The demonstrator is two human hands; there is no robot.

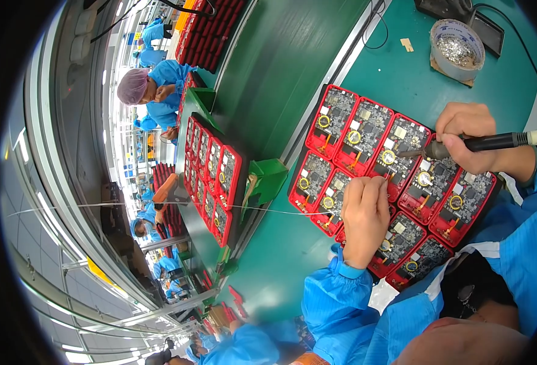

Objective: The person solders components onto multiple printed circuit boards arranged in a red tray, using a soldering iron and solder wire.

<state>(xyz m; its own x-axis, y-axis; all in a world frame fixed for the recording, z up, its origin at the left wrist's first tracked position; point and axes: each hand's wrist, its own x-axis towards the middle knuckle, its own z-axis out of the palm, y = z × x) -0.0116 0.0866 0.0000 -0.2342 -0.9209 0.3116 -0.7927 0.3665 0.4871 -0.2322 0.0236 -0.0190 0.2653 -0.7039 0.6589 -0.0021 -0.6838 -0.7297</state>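
Observation:
In my right hand (468,135) is a soldering iron (502,142), its fingers closed round the black handle. The iron's tip points left, over a circuit board near a round component with a yellow ring. My left hand (366,216) pinches a thin solder wire (274,211) that trails off far to the left. Beneath both hands lies a block of red cases (369,135), set side by side in rows, each with a circuit board inside. The left hand covers part of the nearer row. Whether tip and wire touch the board, I cannot tell.
A tape roll (457,53) full of metal bits stands at the far right, beside a black tray (488,33). Left of the table runs a green conveyor belt (287,55). Another batch of red cases (209,179) sits there, near a green block (267,182). A co-worker (159,91) is beyond.

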